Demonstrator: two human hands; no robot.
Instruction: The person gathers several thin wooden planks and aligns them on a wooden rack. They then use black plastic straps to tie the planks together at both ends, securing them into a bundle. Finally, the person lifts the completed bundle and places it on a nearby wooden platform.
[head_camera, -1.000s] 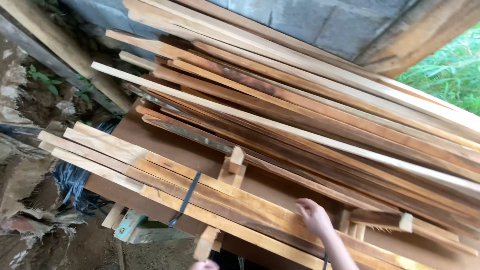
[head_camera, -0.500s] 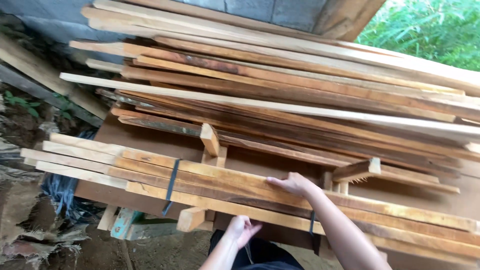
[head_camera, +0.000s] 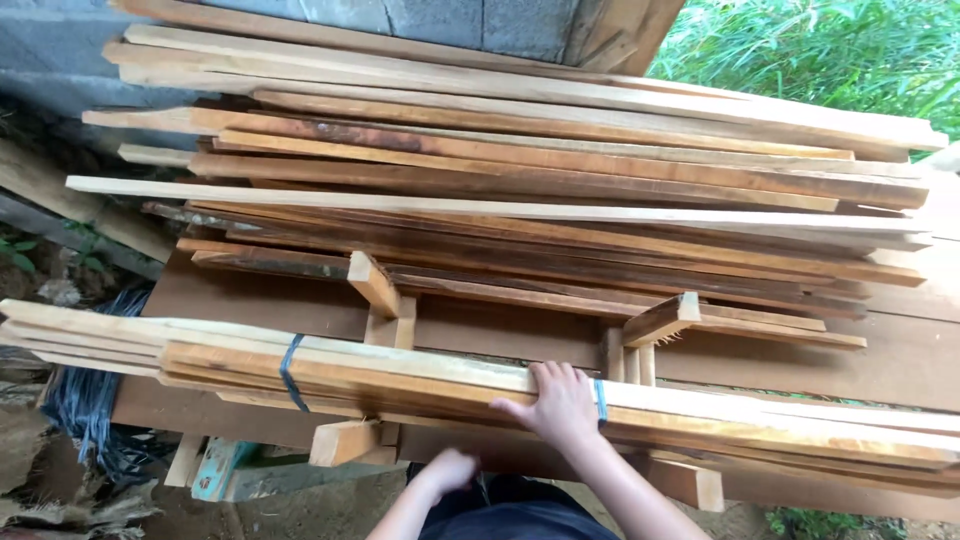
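Big loose stack of planks (head_camera: 520, 170) leans against the block wall (head_camera: 440, 15), probably just stored there. In front, my right hand (head_camera: 558, 405) is clamped over the strapped bundle of boards (head_camera: 400, 375), resting on a wooden rack (head_camera: 375, 300). Blue straps (head_camera: 290, 372) bind it. Left hand (head_camera: 447, 468) is underneath; grip's too blurry to tell.

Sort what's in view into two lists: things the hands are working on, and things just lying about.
In hand:
- strapped bundle of slats, gripped from above by the right hand
- left hand, below the bundle's near edge; what it touches is unclear

Lying about:
- loose stack of long boards behind
- short wooden blocks
- brown panel underneath
- dark blue cord tangle, lower left
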